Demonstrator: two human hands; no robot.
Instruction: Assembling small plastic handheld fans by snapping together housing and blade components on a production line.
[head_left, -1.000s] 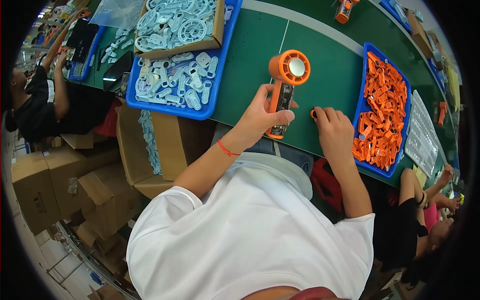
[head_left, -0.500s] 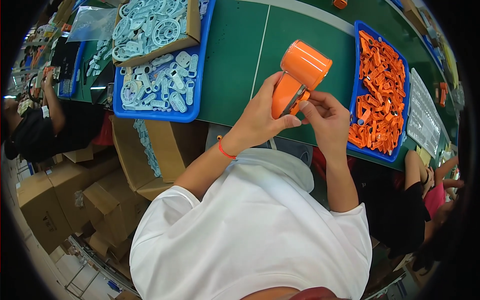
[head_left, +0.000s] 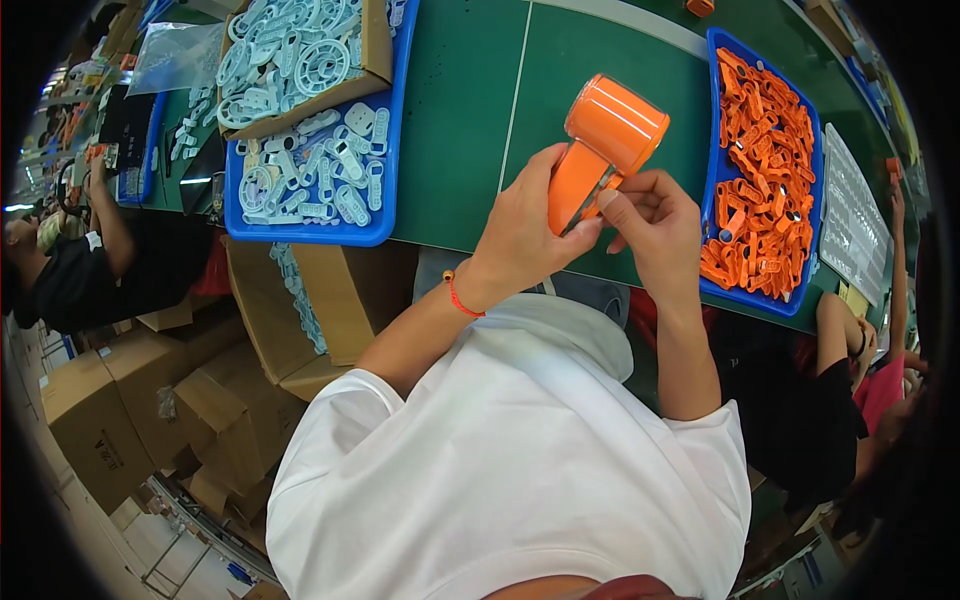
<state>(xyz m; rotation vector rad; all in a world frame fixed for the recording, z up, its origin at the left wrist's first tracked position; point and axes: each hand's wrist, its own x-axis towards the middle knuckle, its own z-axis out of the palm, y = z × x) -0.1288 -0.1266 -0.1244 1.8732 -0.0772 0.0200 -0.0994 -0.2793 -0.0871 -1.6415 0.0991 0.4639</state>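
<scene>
Above the green table, an orange handheld appliance (head_left: 615, 125) with a drum-shaped head and a straight handle is tilted, head away from me. My left hand (head_left: 512, 235) is wrapped round its handle, the thumb along the near end. From the right, my right hand (head_left: 660, 235) pinches a small orange part (head_left: 592, 209) against the handle's side, thumb and forefinger at the dark gap there. The fingers hide most of that part. Similar small orange parts (head_left: 760, 190) fill a blue tray (head_left: 712, 150) to the right.
Left on the green table (head_left: 455, 130), a blue tray (head_left: 385, 215) of pale blue plastic parts has a cardboard box (head_left: 375, 80) of more parts on it. Open cartons (head_left: 345, 300) stand below the table edge. Other people work at both sides.
The small orange part now sits closer against the handle. My left thumb has pushed in toward it. The appliance has shifted slightly to the right as the view moved.
</scene>
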